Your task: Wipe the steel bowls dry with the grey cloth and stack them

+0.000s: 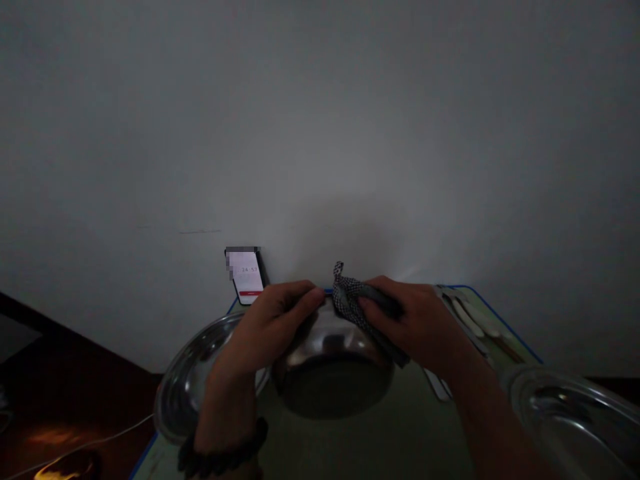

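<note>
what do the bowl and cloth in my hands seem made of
The bowl looks like polished metal, likely stainless steel, going by the bright, streaky highlights on its curved side. The cloth in your right hand seems a soft, matte fabric with a speckled pattern: it bunches and folds without shine. Cotton or synthetic, I can't tell.

The left hand point(280, 317) is held toward the far edge of the desk point(350, 450), its back turned up, its thumb stretched rightward and its other fingers mostly hidden. The right hand point(407, 323) is set apart from it, turned inward, with thumb and fingers bent into a grip. Both forearms are angled inward, the right forearm point(493, 417) being brought in from the lower right.
</note>
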A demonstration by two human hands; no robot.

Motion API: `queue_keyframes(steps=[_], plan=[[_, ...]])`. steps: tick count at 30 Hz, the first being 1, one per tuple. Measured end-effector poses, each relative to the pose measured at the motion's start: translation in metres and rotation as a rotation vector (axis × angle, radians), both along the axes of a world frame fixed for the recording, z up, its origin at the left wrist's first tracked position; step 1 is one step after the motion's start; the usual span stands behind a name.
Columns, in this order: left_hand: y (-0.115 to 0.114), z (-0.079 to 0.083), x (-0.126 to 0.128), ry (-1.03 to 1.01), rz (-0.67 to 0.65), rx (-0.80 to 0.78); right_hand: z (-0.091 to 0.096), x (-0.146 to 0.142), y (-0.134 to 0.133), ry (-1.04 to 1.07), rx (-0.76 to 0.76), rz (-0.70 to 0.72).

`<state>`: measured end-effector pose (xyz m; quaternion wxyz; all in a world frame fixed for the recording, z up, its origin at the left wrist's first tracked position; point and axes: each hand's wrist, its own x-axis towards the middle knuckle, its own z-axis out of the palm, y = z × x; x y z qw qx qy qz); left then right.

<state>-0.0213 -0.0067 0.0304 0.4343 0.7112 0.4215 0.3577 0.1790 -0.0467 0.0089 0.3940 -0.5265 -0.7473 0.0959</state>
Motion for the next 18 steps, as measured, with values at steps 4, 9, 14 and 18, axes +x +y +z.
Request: queue_keyframes(steps=[4,9,14,18], plan=[[0.003,-0.002,-0.002,-0.106,0.08,-0.033,-0.007,0.002,0.007,0.161,0.058,-0.04],[0.009,0.002,-0.008,-0.465,0.336,-0.142,-0.023,-0.001,0.024,0.549,-0.003,-0.105],[0.014,0.008,-0.004,-0.727,0.551,-0.171,-0.035,-0.019,0.033,0.984,-0.015,-0.142],[0.019,0.006,-0.004,-0.793,0.59,-0.236,-0.04,-0.025,0.035,1.03,-0.029,-0.189]])
